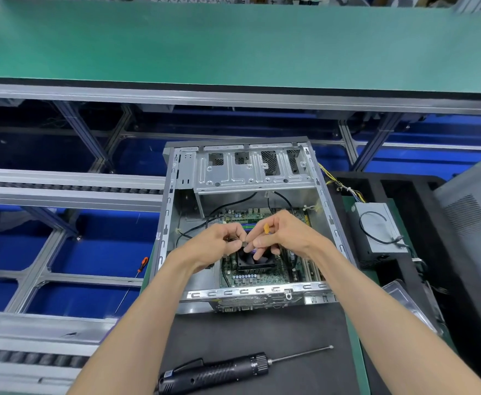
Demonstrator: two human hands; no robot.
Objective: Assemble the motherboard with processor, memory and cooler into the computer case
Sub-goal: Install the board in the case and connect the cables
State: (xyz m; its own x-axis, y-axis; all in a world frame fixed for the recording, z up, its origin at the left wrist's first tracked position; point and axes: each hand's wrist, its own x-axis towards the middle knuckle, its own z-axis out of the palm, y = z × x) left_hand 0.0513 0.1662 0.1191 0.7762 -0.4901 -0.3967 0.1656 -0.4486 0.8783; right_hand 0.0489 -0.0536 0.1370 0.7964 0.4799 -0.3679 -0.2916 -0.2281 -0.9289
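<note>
Open computer case (245,178) lies on its side on a black mat (262,332) at the middle of the table, open face up. Motherboard (262,276) sits flat inside on the case floor, black cooler (255,263) mounted on it. Both hands meet just above the cooler. Left hand (219,243) curls its fingers, pinching something small and dark, possibly a connector. Right hand (285,235) pinches an orange-tipped piece (266,228) and thin wires. Electric screwdriver (219,372) lies near the table's front edge. Grey power supply (379,226) rests right of the case. Orange-handled screwdriver (142,265) lies near the mat's left edge.
</note>
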